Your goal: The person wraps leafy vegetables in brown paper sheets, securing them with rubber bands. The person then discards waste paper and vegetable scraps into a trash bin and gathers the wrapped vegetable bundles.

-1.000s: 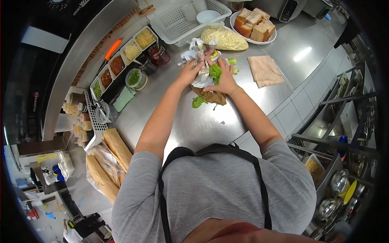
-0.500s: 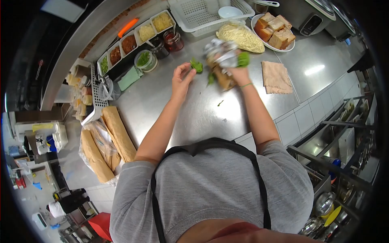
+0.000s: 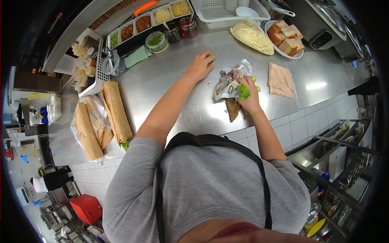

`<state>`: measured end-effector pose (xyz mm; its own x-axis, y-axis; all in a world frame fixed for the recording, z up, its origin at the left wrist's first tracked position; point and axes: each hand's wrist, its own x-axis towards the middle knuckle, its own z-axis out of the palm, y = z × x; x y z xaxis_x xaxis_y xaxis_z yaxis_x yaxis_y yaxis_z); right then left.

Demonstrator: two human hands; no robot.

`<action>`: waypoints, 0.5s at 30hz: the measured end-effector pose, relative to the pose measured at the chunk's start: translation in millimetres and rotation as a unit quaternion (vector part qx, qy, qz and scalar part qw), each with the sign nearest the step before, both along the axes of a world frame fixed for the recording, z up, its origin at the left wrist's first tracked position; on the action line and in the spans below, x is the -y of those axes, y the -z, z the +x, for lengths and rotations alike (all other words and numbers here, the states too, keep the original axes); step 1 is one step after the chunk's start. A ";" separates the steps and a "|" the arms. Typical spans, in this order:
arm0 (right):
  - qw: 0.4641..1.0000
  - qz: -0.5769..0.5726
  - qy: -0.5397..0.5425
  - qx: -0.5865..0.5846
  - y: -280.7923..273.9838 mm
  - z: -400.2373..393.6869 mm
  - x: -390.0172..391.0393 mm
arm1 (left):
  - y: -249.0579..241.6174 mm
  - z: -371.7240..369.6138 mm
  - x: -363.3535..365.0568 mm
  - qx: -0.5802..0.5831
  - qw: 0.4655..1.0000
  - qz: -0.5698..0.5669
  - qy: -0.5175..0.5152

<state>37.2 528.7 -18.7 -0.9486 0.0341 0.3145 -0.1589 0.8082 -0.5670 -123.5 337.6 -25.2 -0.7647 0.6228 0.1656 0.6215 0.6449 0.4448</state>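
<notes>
Over the steel counter [image 3: 182, 101], my left hand [image 3: 199, 67] stretches forward with its fingers curled. Part of a green leaf [image 3: 211, 60] shows between those fingers; the rest of it is covered. To the right, my right hand [image 3: 251, 97] is closed around a bundle of crumpled printed wrapping [image 3: 227, 86] and leafy greens [image 3: 244, 92]. A brown piece, perhaps paper [image 3: 232, 110], hangs out below the bundle. Exactly which pieces the right fingers pinch is partly hidden.
A folded cloth [image 3: 280, 80] lies right of my right hand. Behind are a bag of noodles [image 3: 253, 38], a bowl of meat blocks [image 3: 302, 47], a white basket [image 3: 210, 19], jars [image 3: 188, 29] and a tub of chopped greens [image 3: 155, 44]. Paper-wrapped rolls [image 3: 116, 111] lie left.
My left hand has moved forward and right across the counter. My right hand has lowered toward me with the bundle, which was blurred before. The view has shifted slightly.
</notes>
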 end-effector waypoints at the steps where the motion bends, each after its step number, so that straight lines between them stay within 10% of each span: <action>1: 1.000 -0.013 0.001 -0.002 2.5 -2.3 -2.5 | -2.0 0.7 -2.6 0.002 1.000 0.002 0.005; 4: 0.969 -0.207 0.096 -0.091 32.6 -21.1 -18.7 | -5.0 17.4 -10.1 0.038 0.999 -0.021 -0.008; 7: 0.749 -0.616 0.196 0.146 14.4 -26.7 -61.6 | 0.3 46.1 -13.9 0.055 0.996 0.063 0.008; 13: 0.885 -0.446 -0.067 -0.114 10.0 -35.1 -77.5 | 13.4 82.9 -47.0 -0.036 0.983 0.074 0.162; 15: 0.581 -0.777 -0.242 0.008 48.9 -47.2 -114.2 | 8.3 101.7 -33.1 -0.051 0.974 -0.005 0.219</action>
<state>-10.0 642.9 -67.6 -0.9680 -0.0069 0.2508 -0.1383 -0.8195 -0.5562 -21.9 370.7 -33.5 -0.4044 0.8879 0.2194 0.8792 0.3112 0.3608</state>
